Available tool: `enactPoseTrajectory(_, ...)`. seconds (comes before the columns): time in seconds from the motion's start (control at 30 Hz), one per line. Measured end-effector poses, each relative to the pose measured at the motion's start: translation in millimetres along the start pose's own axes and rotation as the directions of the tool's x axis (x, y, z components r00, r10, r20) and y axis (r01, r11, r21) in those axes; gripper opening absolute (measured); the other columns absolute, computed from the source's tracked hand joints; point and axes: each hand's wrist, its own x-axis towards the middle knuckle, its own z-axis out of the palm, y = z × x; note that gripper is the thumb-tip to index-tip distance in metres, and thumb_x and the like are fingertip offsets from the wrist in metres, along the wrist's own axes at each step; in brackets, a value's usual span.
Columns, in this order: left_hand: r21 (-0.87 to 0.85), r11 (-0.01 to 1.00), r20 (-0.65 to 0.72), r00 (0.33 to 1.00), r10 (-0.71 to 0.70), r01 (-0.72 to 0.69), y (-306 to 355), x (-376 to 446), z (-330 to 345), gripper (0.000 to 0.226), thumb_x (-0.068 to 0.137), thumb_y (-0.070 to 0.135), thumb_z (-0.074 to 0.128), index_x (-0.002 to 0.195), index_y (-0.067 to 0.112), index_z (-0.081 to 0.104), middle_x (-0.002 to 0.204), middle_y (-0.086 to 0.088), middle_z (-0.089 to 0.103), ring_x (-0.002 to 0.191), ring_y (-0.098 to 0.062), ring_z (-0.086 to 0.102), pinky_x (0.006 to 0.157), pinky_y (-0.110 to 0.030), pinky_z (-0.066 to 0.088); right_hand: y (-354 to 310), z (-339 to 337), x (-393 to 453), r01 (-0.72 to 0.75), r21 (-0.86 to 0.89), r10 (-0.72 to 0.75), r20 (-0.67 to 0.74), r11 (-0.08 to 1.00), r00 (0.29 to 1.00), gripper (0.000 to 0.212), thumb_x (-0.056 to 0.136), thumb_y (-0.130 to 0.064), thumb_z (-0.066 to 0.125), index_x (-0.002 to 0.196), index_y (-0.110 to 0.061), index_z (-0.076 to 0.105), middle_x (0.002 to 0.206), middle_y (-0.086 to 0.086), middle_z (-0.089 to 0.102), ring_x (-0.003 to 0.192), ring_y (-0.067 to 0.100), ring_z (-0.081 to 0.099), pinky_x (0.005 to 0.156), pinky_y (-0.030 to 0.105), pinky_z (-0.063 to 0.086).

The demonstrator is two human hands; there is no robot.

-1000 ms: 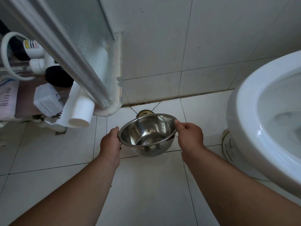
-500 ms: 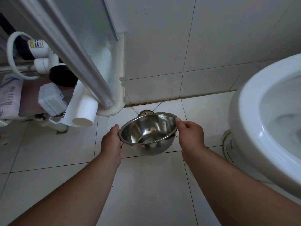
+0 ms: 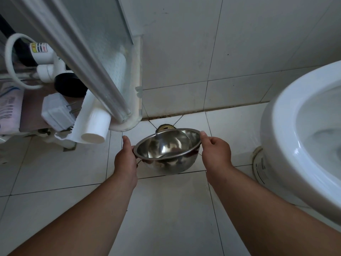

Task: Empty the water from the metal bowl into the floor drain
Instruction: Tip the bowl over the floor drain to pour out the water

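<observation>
Both hands, left hand [image 3: 126, 159] and right hand [image 3: 215, 154], gripped the rim of the shiny round steel bowl [image 3: 167, 151], held just short of the brass floor drain [image 3: 165, 127]. Risk: tipping from there could splash the tiles.

Your left hand [image 3: 126, 159] and right hand [image 3: 215, 153] are bare, with no gloves, rings or watch. Both forearms are uncovered; no sleeve reaches them. Your fingernails are short.

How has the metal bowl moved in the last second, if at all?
Yes. The metal bowl has edged toward the floor drain, its far rim now covering more of it, and its tilt has changed, left side now lower.
</observation>
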Motion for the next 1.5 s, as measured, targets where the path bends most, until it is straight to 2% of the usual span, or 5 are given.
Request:
enactPoseTrajectory(0.27,-0.018,1.000,0.036,0.999,0.023,-0.022,-0.8,2.7,-2.7,0.085,0.102,0.083,0.025,0.068,0.035,0.087,0.069,-0.009,0.083,0.103,-0.012,0.074,0.127,-0.059,0.033,-2.0,3.0,-0.8,-0.020,0.012,0.020,0.005,1.000,1.000,0.051,0.108,-0.048,0.059,0.069,-0.018,0.073,0.054,-0.014,0.067,0.065,0.008,0.060,0.061,0.026,0.045)
enactPoseTrajectory(0.8,-0.042,0.999,0.008,1.000,0.030,-0.030,5.0,0.3,-1.1,0.079,0.104,0.081,0.030,0.108,0.022,0.081,0.122,0.000,0.083,0.125,-0.020,0.070,0.124,-0.058,0.039,-2.6,7.3,1.6,-0.036,0.055,0.035,0.010,0.998,0.999,0.059,0.109,-0.050,0.054,0.106,0.005,0.073,0.090,0.024,0.072,0.083,0.043,0.066,0.078,0.040,0.055)
enactPoseTrajectory(0.93,-0.048,0.998,0.006,1.000,0.030,-0.030,6.9,-0.7,-1.9,0.081,0.104,0.081,0.030,0.115,0.019,0.080,0.123,0.000,0.083,0.124,-0.020,0.070,0.122,-0.057,0.040,-1.9,7.4,5.7,-0.104,0.108,0.103,0.014,0.989,0.995,0.039,0.104,-0.032,0.059,0.102,0.004,0.072,0.086,0.022,0.066,0.077,0.029,0.058,0.073,0.040,0.048)
enactPoseTrajectory(1.2,-0.063,0.998,0.000,1.000,0.012,-0.012,6.4,-0.4,0.5,0.040,0.107,0.049,0.046,0.108,0.027,0.079,0.119,0.006,0.084,0.116,-0.016,0.073,0.100,-0.047,0.044,0.8,6.7,6.5,-0.117,0.140,0.108,0.070,0.983,0.992,0.041,0.101,-0.029,0.067,0.062,-0.037,0.078,0.065,-0.034,0.072,0.086,0.014,0.068,0.072,0.031,0.052)
enactPoseTrajectory(1.5,-0.003,0.999,0.038,0.999,0.037,-0.037,11.5,-6.0,-0.3,0.029,0.092,0.040,0.061,0.109,0.026,0.080,0.122,0.011,0.082,0.121,-0.015,0.071,0.098,-0.044,0.046,-5.5,3.9,2.7,-0.055,0.197,0.040,0.077,0.979,0.996,0.019,0.105,-0.035,0.068,0.087,-0.039,0.073,0.092,-0.028,0.070,0.098,0.003,0.067,0.104,0.041,0.057)
